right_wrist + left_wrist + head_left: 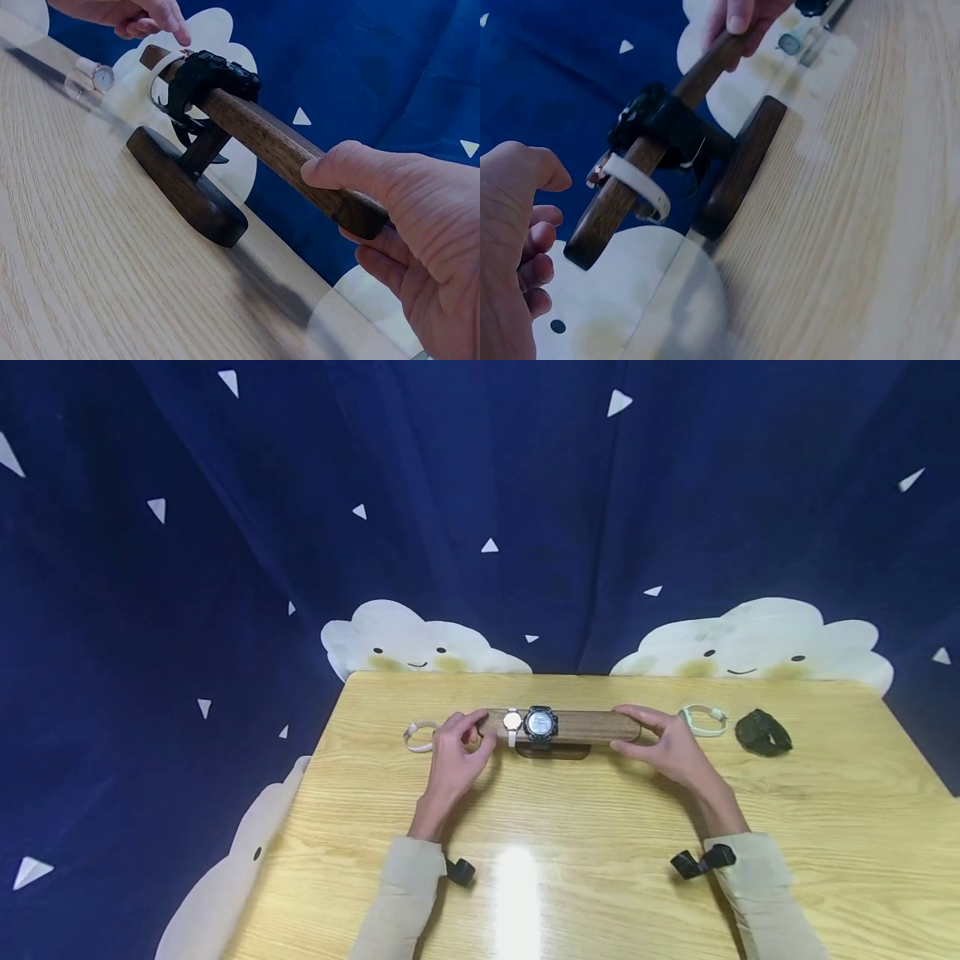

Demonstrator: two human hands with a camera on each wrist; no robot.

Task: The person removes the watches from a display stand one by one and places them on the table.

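A wooden watch stand [592, 725] is at the back part of the table [570, 827]. Its long bar sits up on a post above a dark foot [184, 187]. Two watches go around the bar, left of its middle: a small white watch [512, 723] and, just beside it, a big black watch [540, 724]. I can't tell if the black strap is done up.

The right hand [667, 745] pinches the bar's right end, thumb on one side and fingers on the other. The left hand [459, 750] is near the left end, fingers loosely bent and a bit apart, with nothing in them.

To do this well, I think the right hand should hold the bar nice and still, so the stand doesn't tip. The left hand could push the white watch gently, keeping its face up and not bumping the black one. Pushing too hard might twist the strap.
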